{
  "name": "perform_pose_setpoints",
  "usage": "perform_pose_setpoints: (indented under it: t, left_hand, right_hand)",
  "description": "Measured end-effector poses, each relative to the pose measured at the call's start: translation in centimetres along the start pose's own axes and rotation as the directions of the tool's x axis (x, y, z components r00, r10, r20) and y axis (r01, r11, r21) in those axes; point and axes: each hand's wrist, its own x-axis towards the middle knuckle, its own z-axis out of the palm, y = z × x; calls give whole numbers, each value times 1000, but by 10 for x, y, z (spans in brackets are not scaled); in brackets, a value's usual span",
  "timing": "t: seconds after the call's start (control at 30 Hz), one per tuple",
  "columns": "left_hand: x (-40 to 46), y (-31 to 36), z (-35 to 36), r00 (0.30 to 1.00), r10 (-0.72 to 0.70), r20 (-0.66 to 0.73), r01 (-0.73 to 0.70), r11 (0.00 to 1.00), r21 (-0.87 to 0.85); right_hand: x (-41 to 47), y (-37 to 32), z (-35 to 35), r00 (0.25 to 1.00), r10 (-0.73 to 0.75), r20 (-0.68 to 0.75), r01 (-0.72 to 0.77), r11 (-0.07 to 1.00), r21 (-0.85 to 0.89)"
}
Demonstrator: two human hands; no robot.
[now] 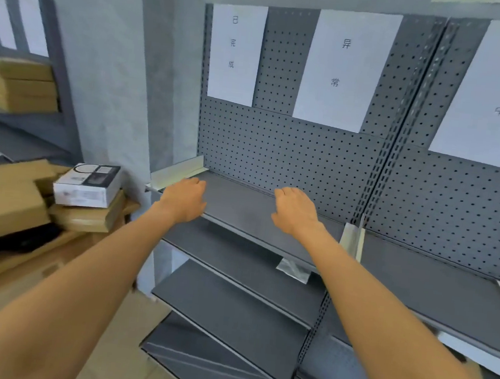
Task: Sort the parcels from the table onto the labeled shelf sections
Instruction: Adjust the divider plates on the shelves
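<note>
Both hands reach forward over the top shelf (pixel 240 210), empty. The left hand (pixel 185 200) has its fingers loosely bent, palm down, at the shelf's left end; the right hand (pixel 295 212) is likewise relaxed and holds nothing.

No parcel lies ahead of the fingers. The parcels are behind and to the left of the left hand: a white box (pixel 88 186) sits on top of a cardboard stack (pixel 12 206), its long axis running roughly left to right. The left hand is clearly the nearer one.

Beyond the fingertips stand the pegboard (pixel 276 155) and the paper labels (pixel 236 53). The shelf surface between the hands is bare, with open room for setting a box down.
</note>
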Motion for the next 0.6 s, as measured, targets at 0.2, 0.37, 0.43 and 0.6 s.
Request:
perform_pose_setpoints:
  t: [0.2,0.37,0.43,0.6]
  left_hand:
    - [15,-57,5,998,-61,-8,62,997,42]
    - [54,-99,18,998,-68,-7,68,994,84]
    - [73,-117,20,998,-64,3,63,992,109]
    - [119,-163,22,996,-90,-12,90,989,115]
  right_hand:
    - [51,-43,8,999,-53,1,53,999,5]
    - [108,-61,27,998,-70,-9,70,997,23]
    - [135,-68,36,997,-70,-6,71,997,44]
    - [193,-87,56,999,-46,-1,46,992,120]
